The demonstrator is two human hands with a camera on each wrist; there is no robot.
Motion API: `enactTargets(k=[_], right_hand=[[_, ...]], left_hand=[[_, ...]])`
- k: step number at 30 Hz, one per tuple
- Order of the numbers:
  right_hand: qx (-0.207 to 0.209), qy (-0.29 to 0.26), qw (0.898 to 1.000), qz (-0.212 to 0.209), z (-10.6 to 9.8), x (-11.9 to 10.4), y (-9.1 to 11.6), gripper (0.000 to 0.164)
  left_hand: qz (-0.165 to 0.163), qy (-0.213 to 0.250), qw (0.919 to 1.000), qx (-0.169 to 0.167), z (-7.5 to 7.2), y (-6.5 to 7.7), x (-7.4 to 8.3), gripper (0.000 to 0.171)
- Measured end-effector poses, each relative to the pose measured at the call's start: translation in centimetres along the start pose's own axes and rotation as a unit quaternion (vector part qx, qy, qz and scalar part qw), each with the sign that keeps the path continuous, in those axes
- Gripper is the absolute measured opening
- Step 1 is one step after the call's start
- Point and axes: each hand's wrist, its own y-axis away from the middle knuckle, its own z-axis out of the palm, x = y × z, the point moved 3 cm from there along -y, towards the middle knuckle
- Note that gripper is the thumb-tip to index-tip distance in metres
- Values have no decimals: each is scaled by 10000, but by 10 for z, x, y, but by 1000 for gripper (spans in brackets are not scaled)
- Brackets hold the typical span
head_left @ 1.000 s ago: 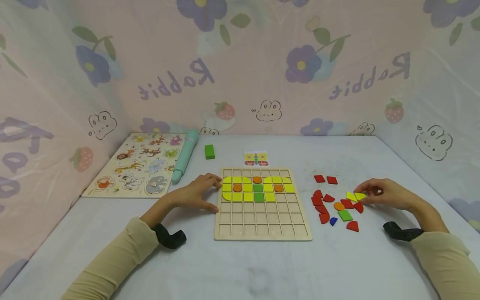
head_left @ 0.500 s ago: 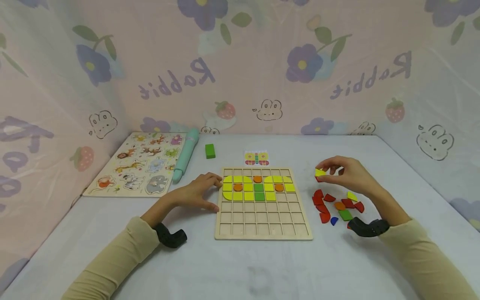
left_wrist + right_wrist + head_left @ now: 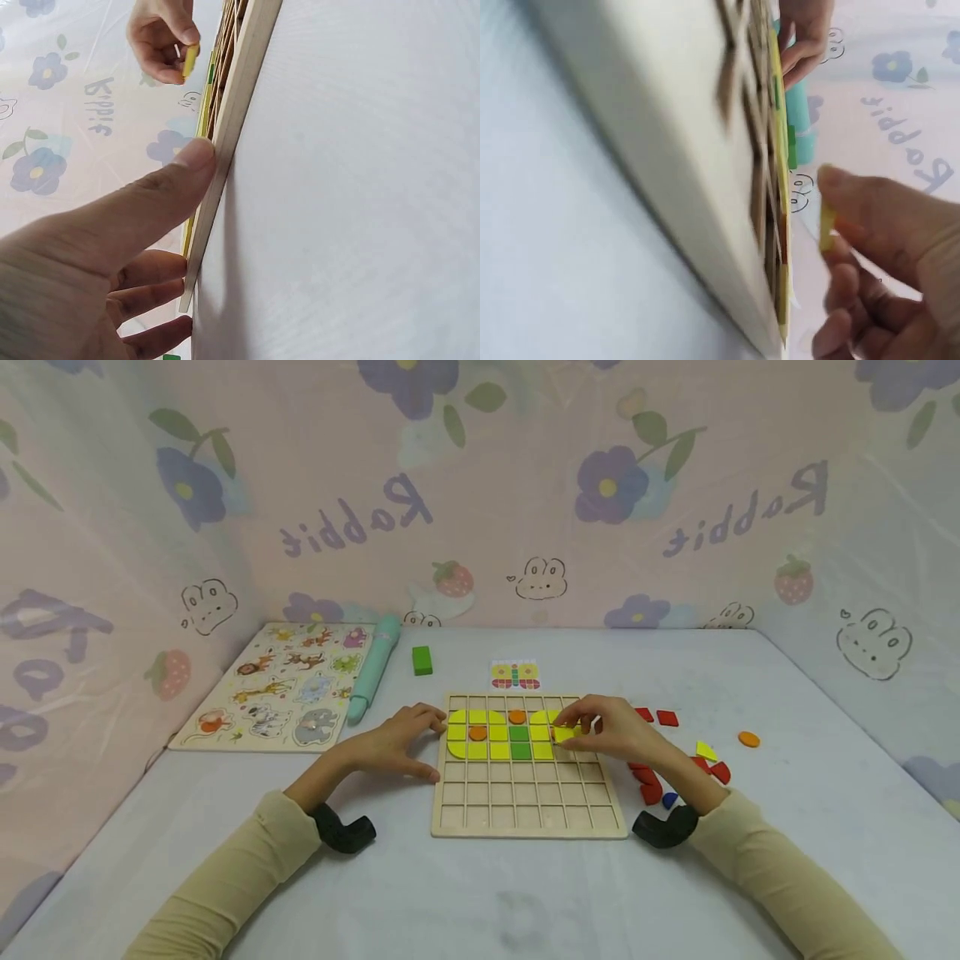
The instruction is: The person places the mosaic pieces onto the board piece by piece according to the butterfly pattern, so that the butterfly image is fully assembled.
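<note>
My right hand (image 3: pixel 618 731) is over the right side of the wooden grid board (image 3: pixel 527 794), near its upper rows. Between thumb and fingers it pinches a small yellow tile (image 3: pixel 826 225), held just off the board in both wrist views. Its exact outline is hidden by the fingertips. My left hand (image 3: pixel 392 745) rests against the board's left edge, thumb (image 3: pixel 196 154) and fingers spread along it. Yellow tiles (image 3: pixel 498 750), green squares (image 3: pixel 520 741) and orange discs (image 3: pixel 477 733) fill part of the upper rows; the lower rows show bare wood.
Loose red pieces (image 3: pixel 651 789), a yellow piece (image 3: pixel 705 751), a blue piece (image 3: pixel 670 799) and an orange disc (image 3: pixel 748 739) lie right of the board, partly behind my forearm. Behind the board lies a butterfly pattern card (image 3: pixel 516 675). A green block (image 3: pixel 422 661), teal microphone-shaped stick (image 3: pixel 373 668) and animal puzzle (image 3: pixel 262 693) lie left.
My right hand has picked up a yellow tile from the loose pieces and carried it left to the board. An orange disc now lies farther right. My left hand has stayed put.
</note>
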Motion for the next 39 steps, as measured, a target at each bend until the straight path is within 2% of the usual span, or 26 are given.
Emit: enactTargets(k=[6,13,30,34,39], right_hand=[[-349,-95,9991,228,6,9,0,32],[-528,-117,9984,152,8,9,-1,28],[-477,-33,9988,35,9,11,1,27],[-473,86,9988,-65,-4,10,3,27],[-409,388,9983,158,-41,16,14,23]], left_hand=[[40,-22,10000,32,0,0,0,64],[-38,19,10000,26,-1,0,0,65],[63,-41,10000,-12,0,0,-1,64],[31,-10,10000,-21,0,-1,-1,64],[84,-32,10000,1,0,0,-1,64]])
